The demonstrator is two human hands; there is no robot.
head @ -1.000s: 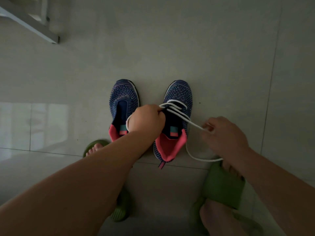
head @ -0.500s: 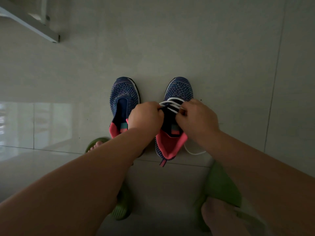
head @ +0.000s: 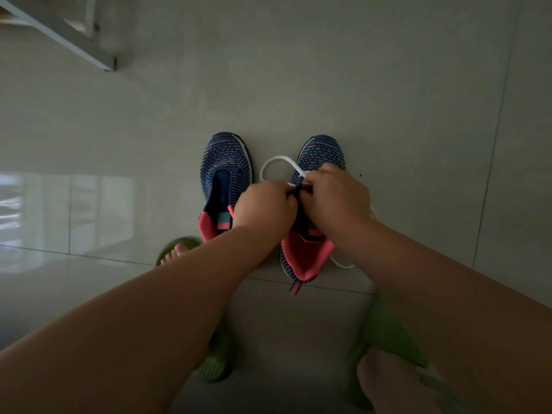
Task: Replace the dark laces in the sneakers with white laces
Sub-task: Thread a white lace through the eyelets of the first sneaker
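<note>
No writing is legible on anything. On the pale grey tiled floor (head: 388, 100) stand two blue knit sneakers with pink heel linings, toes pointing away. The left sneaker (head: 225, 171) is unlaced. Over the right sneaker (head: 321, 153), both forearms reach in: the left hand (head: 264, 204) and right hand (head: 336, 195) meet at its tongue, fingers curled, pinching the flat white lace (head: 276, 164), which loops between the toes and trails beside the heel. Green slippers (head: 215, 366) sit nearest.

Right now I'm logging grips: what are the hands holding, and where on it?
Both hands pinch the white lace over the right sneaker's eyelets, near where its loop starts. The exact finger contact is hidden.
</note>
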